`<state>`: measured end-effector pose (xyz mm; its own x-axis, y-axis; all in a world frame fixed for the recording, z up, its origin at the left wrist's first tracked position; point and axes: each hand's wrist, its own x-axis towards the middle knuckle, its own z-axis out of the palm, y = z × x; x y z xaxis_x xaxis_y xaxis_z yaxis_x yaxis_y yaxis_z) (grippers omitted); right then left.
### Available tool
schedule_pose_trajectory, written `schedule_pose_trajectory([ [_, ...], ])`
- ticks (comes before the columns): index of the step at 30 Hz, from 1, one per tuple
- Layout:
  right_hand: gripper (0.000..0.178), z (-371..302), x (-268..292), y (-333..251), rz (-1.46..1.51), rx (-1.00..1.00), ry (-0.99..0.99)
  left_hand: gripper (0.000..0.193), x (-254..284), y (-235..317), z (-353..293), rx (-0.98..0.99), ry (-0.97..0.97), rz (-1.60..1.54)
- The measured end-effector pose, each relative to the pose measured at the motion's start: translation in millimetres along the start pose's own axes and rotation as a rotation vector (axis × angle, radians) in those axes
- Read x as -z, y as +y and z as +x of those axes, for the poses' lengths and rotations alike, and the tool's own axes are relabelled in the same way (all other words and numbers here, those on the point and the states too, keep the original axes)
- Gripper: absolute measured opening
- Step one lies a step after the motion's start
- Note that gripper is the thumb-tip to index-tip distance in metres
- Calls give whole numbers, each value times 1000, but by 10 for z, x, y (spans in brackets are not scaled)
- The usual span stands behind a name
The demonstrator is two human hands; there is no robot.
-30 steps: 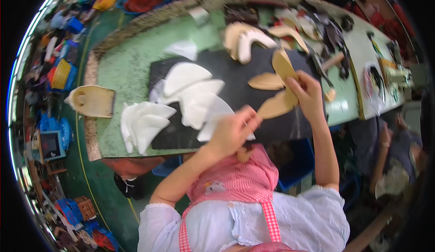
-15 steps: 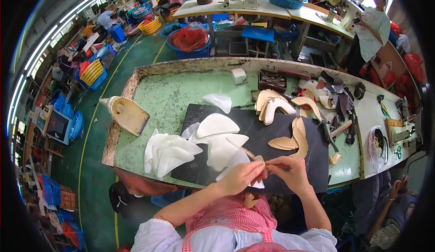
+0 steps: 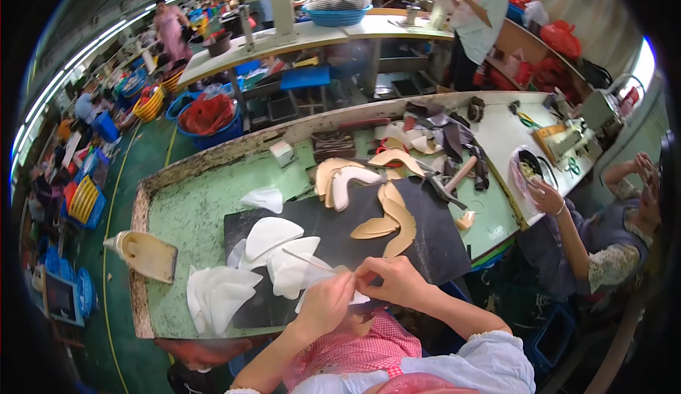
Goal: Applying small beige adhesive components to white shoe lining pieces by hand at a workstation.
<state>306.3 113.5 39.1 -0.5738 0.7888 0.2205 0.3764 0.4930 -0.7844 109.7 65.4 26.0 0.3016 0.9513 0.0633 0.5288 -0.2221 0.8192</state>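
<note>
My left hand [image 3: 328, 303] and my right hand [image 3: 397, 280] meet fingertip to fingertip over the near edge of a black mat [image 3: 433, 231]. Both are closed in a pinch; whatever lies between the fingertips is too small and covered to name. Beside my left fingers a thin translucent white piece [image 3: 313, 272] overlaps a stack of curved white pieces [image 3: 285, 272]. More white pieces [image 3: 221, 295] are fanned out further left, partly off the mat. Beyond my right hand lie tan curved pieces [image 3: 401, 232], and behind them a white-topped group of tan U-shaped pieces [image 3: 346, 185].
A hammer [image 3: 462, 174] lies on the right of the green table [image 3: 206, 202], near dark scraps [image 3: 454, 142]. A cut-open plastic bottle [image 3: 152, 256] rests at the left edge. At right, another person's hand [image 3: 546, 197] reaches to a plastic bag [image 3: 523, 181].
The view has turned right, so the table appears further left. My hands remain pinched together. The person at right has brought a hand up to the plastic bag.
</note>
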Motion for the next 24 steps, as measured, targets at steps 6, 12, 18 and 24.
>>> schedule_pose_trajectory([
  [6, 16, -116, -3, -28, 166, -56, -5, 42, -14, -40, 39, 197, -70, -313],
  [12, 9, -322, -258, 246, 964, -331, 89, 19, -7, -193, -92, 116, -126, -911],
  [18, 19, -249, 48, 722, 1770, -707, -45, 50, 278, -398, -147, 251, -447, -1063],
  [24, 21, -727, 576, 683, -499, -334, -301, 52, 524, -449, -449, 516, -382, -887],
])
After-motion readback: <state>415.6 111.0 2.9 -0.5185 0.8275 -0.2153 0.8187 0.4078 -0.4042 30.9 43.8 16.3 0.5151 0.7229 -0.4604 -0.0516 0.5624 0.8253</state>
